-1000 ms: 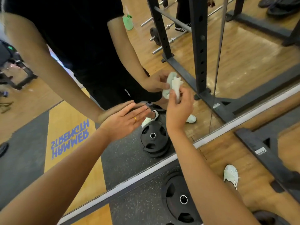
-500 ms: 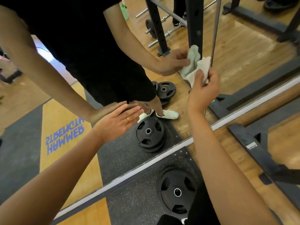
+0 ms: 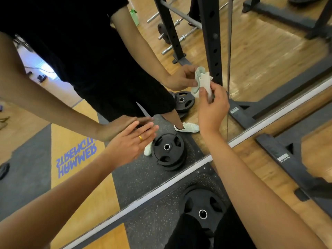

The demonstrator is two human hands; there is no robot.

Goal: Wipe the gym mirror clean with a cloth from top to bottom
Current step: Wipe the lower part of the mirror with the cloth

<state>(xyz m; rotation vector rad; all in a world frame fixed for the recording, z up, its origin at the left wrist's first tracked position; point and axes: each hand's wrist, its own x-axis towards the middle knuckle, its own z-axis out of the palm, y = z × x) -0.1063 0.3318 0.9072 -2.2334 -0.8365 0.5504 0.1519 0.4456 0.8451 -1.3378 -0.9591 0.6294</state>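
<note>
Low down, right hand (image 3: pixel 212 106) grips cloth (image 3: pixel 205 80) — against mirror (image 3: pixel 269 51).

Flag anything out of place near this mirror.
A weight plate lies flat on the floor beside the mirror's base strip, by the person's leg: a likely trip hazard. Nothing looks spilled or damaged.

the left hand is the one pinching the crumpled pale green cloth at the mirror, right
Not the left. In the head view the right hand pinches the crumpled pale green cloth at the mirror; the left hand is flat and open.
</note>
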